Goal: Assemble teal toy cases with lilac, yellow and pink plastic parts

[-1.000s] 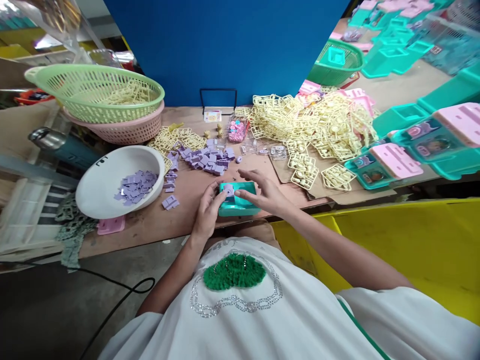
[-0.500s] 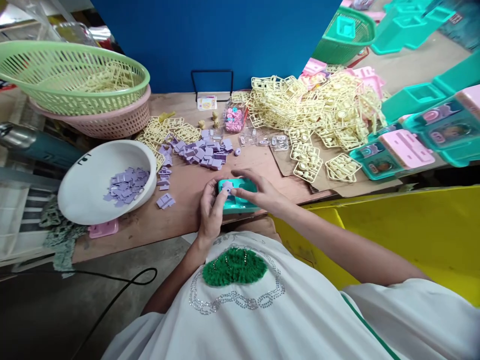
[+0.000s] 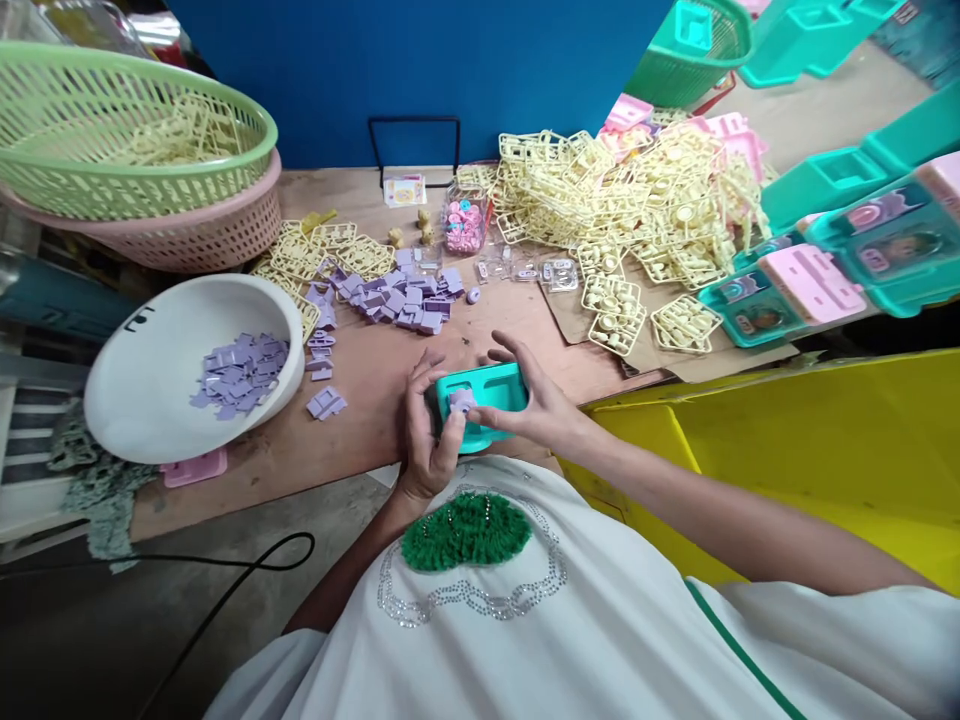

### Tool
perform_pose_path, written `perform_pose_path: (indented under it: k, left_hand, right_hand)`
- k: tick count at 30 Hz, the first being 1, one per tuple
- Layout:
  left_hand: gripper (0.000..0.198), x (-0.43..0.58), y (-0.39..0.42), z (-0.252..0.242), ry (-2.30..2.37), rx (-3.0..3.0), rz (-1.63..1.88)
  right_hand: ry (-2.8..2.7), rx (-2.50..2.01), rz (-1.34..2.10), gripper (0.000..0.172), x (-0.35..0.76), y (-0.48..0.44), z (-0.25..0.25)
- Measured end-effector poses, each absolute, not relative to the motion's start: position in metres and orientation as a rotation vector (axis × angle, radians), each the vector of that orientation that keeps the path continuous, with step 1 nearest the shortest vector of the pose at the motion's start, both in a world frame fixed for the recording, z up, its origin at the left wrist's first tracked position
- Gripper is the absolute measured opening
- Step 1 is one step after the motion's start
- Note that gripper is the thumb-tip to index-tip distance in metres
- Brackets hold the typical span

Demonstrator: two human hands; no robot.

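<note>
Both of my hands hold a small teal plastic case (image 3: 487,392) just above the near edge of the wooden table (image 3: 375,370). My left hand (image 3: 424,440) wraps its left end, thumb pressing a small lilac part (image 3: 460,400) set into the case. My right hand (image 3: 534,400) grips the right side, fingers curled over the top edge. A heap of loose lilac plastic pieces (image 3: 397,298) lies on the table beyond my hands.
A white bowl (image 3: 142,395) holding lilac pieces sits at left, under stacked green (image 3: 135,190) and pink baskets. Cream plastic sprues (image 3: 622,215) are piled at back right beside teal and pink toy cases (image 3: 780,295). A yellow bin (image 3: 787,450) stands at right.
The teal case has come off the table and closer to my body, tilted up. My left thumb now presses the lilac part. The camera has tipped down slightly.
</note>
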State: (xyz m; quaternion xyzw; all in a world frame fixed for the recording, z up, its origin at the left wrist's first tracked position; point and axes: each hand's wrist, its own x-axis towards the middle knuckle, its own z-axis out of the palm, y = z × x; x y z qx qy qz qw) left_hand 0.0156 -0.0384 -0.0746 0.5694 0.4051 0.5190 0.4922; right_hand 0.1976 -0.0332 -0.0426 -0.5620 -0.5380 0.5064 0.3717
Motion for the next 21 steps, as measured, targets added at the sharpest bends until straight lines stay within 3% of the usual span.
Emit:
perform_pose_path:
  k: [6,13,21]
  left_hand:
    - [0.045,-0.005,-0.049,-0.081,0.977,1.606,1.116]
    - [0.038,-0.001,-0.054,-0.087,0.984,1.715,1.185]
    - [0.032,0.005,-0.057,-0.085,1.015,1.711,1.225]
  right_hand:
    - [-1.561,-1.245,1.039,0.119,0.198,-0.054,-0.042]
    - [-1.417,-1.402,1.239,0.122,0.196,-0.064,-0.039]
    - [-1.244,-1.373,1.433,0.114,0.193,-0.062,-0.032]
